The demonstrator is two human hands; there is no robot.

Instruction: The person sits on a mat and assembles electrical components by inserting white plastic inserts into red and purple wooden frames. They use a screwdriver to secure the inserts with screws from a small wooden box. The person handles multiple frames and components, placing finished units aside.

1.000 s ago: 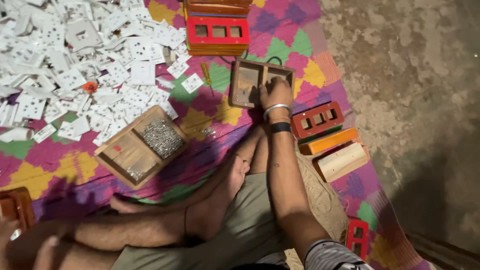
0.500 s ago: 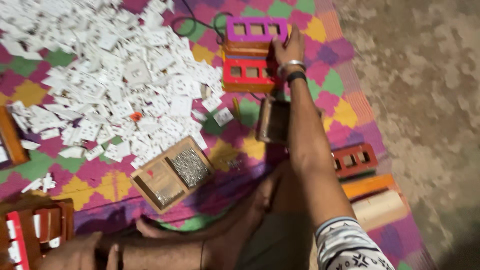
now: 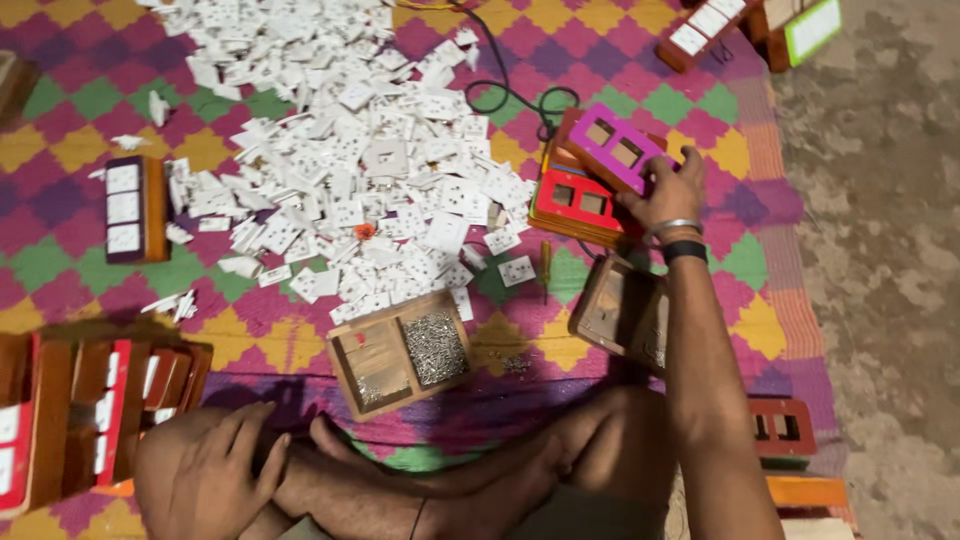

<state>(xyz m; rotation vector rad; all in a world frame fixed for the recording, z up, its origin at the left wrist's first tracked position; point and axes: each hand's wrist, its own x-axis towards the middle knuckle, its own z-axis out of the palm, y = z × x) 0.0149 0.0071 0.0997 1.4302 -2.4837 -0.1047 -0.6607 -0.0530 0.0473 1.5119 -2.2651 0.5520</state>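
My right hand (image 3: 668, 193) reaches forward and grips the near end of a purple switch-board frame (image 3: 618, 148) with rectangular cut-outs, lifted at a tilt above a stack of red and orange frames (image 3: 575, 203). My left hand (image 3: 212, 470) rests flat on my left knee with its fingers apart and holds nothing. A wooden tray (image 3: 400, 352) with two compartments, one full of small screws, lies in front of my crossed legs. A second wooden box (image 3: 620, 312) sits under my right forearm.
A big heap of white switch parts (image 3: 360, 170) covers the patterned mat (image 3: 60, 270). A black cable (image 3: 510, 95) loops behind it. Finished boards (image 3: 135, 208) lie at left, stacked frames (image 3: 80, 410) at near left, more boards (image 3: 740, 25) at far right. Bare floor (image 3: 880, 250) lies right.
The view has swung to the right and closer. My right hand, which touched the purple frame on the stack, now has it lifted and tilted. My left hand has come into view on my knee.
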